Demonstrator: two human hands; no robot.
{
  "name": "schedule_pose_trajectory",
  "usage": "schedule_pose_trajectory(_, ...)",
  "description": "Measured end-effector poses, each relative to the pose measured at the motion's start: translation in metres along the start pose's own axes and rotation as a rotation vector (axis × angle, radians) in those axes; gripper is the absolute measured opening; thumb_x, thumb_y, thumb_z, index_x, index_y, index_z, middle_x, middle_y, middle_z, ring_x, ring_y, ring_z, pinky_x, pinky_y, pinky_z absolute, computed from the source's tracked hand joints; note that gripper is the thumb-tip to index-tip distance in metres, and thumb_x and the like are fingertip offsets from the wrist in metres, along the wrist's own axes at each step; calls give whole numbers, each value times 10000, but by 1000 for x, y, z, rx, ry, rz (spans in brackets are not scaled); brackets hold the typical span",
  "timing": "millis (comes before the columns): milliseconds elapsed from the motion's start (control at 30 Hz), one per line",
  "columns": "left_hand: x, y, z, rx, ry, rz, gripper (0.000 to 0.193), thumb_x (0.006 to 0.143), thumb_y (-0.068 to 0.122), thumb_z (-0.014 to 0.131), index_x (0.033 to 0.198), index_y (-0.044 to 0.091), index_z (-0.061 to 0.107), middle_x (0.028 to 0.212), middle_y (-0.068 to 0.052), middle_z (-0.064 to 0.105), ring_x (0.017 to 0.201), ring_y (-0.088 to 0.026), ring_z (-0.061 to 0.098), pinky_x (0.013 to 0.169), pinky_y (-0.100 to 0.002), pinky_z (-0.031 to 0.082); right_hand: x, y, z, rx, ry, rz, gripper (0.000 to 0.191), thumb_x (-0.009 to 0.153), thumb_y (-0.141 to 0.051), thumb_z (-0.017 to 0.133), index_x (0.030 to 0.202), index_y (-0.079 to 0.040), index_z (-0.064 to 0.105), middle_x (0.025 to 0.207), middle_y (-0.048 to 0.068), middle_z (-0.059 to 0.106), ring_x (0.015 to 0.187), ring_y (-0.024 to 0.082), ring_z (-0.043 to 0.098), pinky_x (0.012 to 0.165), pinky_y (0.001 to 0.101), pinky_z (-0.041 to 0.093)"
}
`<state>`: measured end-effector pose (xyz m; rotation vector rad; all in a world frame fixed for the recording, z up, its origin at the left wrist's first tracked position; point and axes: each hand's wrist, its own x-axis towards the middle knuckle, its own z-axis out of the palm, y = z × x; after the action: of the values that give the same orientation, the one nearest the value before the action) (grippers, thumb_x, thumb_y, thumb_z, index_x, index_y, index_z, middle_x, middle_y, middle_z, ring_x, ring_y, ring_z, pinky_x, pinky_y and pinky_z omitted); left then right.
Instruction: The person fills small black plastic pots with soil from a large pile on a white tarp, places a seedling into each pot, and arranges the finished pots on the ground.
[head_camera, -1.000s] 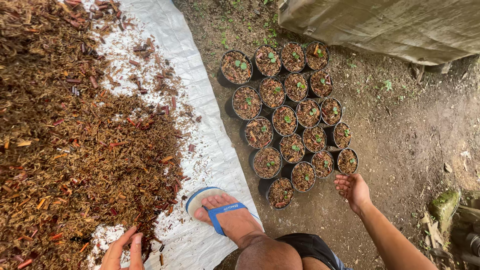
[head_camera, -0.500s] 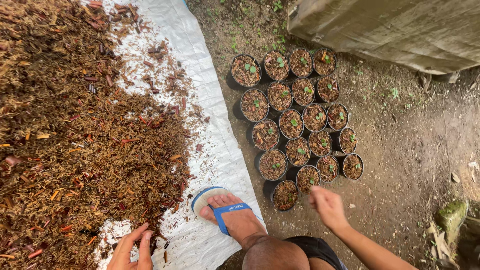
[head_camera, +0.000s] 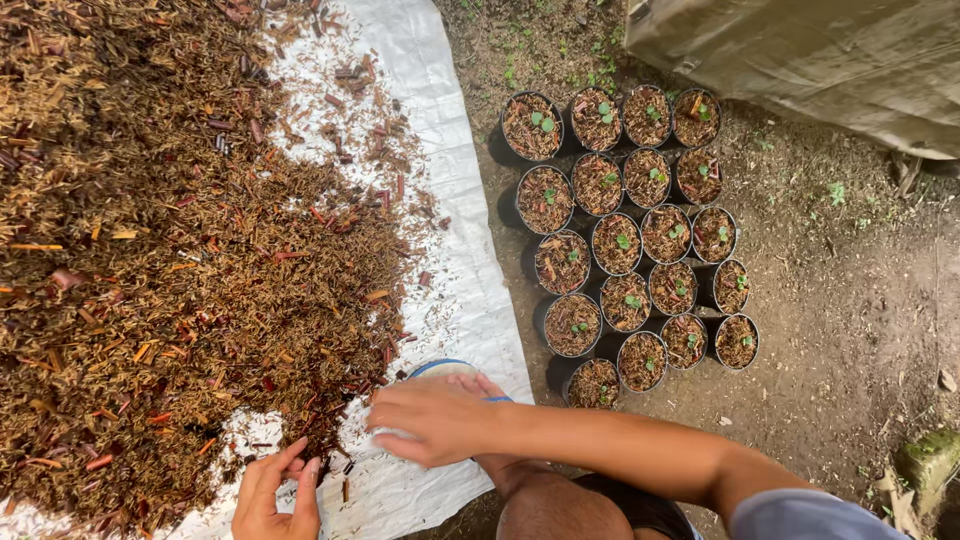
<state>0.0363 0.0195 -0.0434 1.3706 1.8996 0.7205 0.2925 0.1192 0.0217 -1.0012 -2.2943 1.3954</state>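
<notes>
The left hand (head_camera: 275, 495) is resting at the lower edge of the pile of brown husk mulch (head_camera: 170, 250), fingers loosely spread and apart, fingertips touching the loose bits at the pile's near fringe and closing on nothing. The right hand (head_camera: 435, 420) is reaching across the body toward the same fringe, hovering just right of the mulch, fingers relaxed and open, empty as far as the head view is showing. The 2 hands are sitting near each other, the right one higher in the frame and slightly to the right of the left.

The mulch is lying heaped on a white woven sheet (head_camera: 465, 250), filling the left half of the view, with scattered pieces thinning out toward the sheet's right edge. A foot in a blue-strapped sandal (head_camera: 440, 370) is partly hiding behind the right hand. Well apart to the right, on bare soil, a cluster of small black pots (head_camera: 630, 240) is standing in rows, each filled with mulch and most showing a tiny green seedling. A tan tarp (head_camera: 800, 50) is covering the top right corner.
</notes>
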Motion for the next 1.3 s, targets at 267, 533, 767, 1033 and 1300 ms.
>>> schedule_pose_trajectory(267,-6,-21,5,108,-18,-74,313,884,98,760,1196,71,763,889,-108,740,794,-149,720,803,-317,573,27,24,69,-284,33,-191,599,969,-205,661,1526,-77,484,1698,136,368,1593,253,369,1363,590,190)
schedule_pose_trajectory(533,-8,-20,6,147,-114,-250,292,900,162,767,1182,84,775,736,-99,737,624,-139,690,657,-295,564,25,38,77,-189,61,-203,586,956,-153,667,1503,-53,484,1688,148,365,1581,279,390,1361,574,209)
schedule_pose_trajectory(767,-5,-39,7,70,-77,-120,446,867,94,722,1294,-26,670,869,-184,691,658,-187,664,621,-326,554,33,33,71,-224,35,-134,609,939,-157,652,1515,-57,481,1680,175,374,1556,301,407,1331,598,197)
schedule_pose_trajectory(1033,-4,-36,15,89,-114,-131,406,863,28,715,1269,44,701,948,-154,725,761,-200,737,761,-364,598,34,34,71,-245,36,-139,582,975,-165,627,1528,-63,481,1688,155,387,1576,286,412,1351,596,202)
schedule_pose_trajectory(1300,1,-23,15,66,-164,-69,379,825,48,751,1202,81,731,860,-87,744,708,-156,739,734,-328,594,36,36,71,-211,19,-124,573,970,-178,627,1512,-55,489,1667,160,407,1553,292,423,1341,593,198)
